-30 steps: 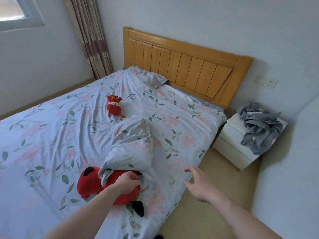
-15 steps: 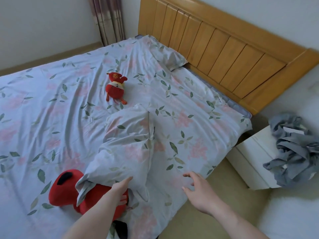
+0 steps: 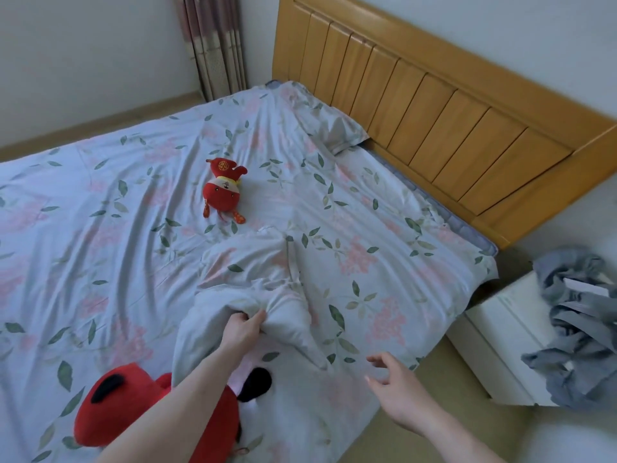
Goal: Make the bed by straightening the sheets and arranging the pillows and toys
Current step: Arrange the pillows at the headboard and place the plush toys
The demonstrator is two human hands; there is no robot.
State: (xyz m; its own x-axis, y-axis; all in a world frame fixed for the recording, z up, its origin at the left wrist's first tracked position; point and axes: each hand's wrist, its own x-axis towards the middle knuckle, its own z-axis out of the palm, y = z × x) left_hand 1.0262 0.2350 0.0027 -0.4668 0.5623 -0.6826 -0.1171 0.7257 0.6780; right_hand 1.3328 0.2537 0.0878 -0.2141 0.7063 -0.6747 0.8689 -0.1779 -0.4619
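Pillow (image 3: 257,295) lies mid-bed on the sheet (image 3: 100,228), long axis running away from the person toward the headboard (image 3: 434,105). Left hand (image 3: 242,330) pinches its near end, so it's the closer one; right hand (image 3: 397,396) hovers open just beside the near corner, w/ nothing in it.

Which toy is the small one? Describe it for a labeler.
Start at the wooden headboard and move down the floral sheet toward mid-bed. The small toy lies there alone, red with a white band, far smaller than the big toy by the left hand.
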